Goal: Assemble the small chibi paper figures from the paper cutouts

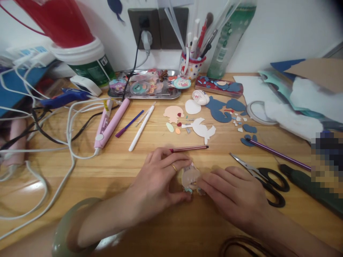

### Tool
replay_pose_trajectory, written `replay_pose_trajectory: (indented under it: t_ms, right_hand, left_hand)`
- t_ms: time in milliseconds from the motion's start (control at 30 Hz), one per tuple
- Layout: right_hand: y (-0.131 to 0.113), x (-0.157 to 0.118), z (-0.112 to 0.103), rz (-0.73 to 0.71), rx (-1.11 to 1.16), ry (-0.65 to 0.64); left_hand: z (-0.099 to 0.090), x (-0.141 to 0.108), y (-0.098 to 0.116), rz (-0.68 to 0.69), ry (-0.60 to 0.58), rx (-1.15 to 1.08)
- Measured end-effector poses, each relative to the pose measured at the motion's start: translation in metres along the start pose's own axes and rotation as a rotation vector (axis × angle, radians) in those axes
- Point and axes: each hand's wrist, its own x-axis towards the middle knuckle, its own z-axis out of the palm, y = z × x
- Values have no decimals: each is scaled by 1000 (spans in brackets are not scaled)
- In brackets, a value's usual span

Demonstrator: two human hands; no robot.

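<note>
A small, pale, partly see-through cutout figure (190,177) lies low over the table between both hands. My left hand (158,175), with a ring on one finger, grips it at the far edge with the fingers and at the near edge with the thumb. From the right, the bunched fingertips of my right hand (233,191) press on its right side and hide part of it. Just beyond my left fingers rests a dark red pen (190,148). Black-handled scissors (264,178) lie beside my right hand, blades pointing away to the left.
Paper cutouts in white (202,130), peach (173,112) and blue (219,109) lie beyond the hands. Left of them are a white pen (141,128), a pink hair straightener (112,125) and tangled cables (69,142). A metal tray (144,95) and pen cup (192,67) stand along the wall.
</note>
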Motion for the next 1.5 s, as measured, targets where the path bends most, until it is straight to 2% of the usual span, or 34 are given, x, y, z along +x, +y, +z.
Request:
replay_pose_trajectory:
  t_ms: [433,600,800,1500]
  right_hand:
    - [1,-1,-1,26,-38,27]
    - [-1,1,0,32,-14,-23]
    - [0,0,-1,-16,38,2]
    - [-2,3,0,-9,47,-34]
  left_hand:
    - [1,-1,-1,12,7,-4]
    - [1,-1,-2,15,9,-3]
    - [1,-1,-3,17,7,-7]
    - [2,1,-3,19,9,-3]
